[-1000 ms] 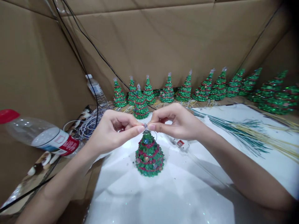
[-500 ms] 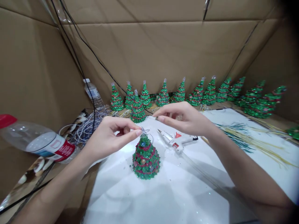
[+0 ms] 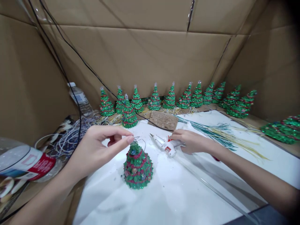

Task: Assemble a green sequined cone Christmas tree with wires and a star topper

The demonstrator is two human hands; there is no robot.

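Note:
A green beaded Christmas tree (image 3: 138, 168) with red garlands and small coloured beads stands upright on the white board (image 3: 159, 200). Thumb and forefinger of my left hand (image 3: 103, 147) pinch its clear topper, most of which the fingertips cover. A thin loop of wire or thread sticks out beside the top. To the right lies a white hot glue gun (image 3: 164, 146), nozzle pointing up and left, with a long clear glue stick (image 3: 201, 178) trailing from its back. My right hand (image 3: 191, 141) has its fingers closed around the gun's handle, near the orange-red trigger.
Finished-looking beaded trees (image 3: 154, 98) line the cardboard wall (image 3: 140, 56). A brown slab (image 3: 162, 120) and green and yellow strands (image 3: 217, 132) lie behind the glue gun. At left are tangled wires (image 3: 67, 134), a small bottle (image 3: 81, 98) and a large bottle (image 3: 28, 162). A black cable (image 3: 93, 73) hangs across.
My right hand has come down from above the board onto the glue gun's handle. My left hand keeps its pinch on the tree's top. The whole view has swung to the right.

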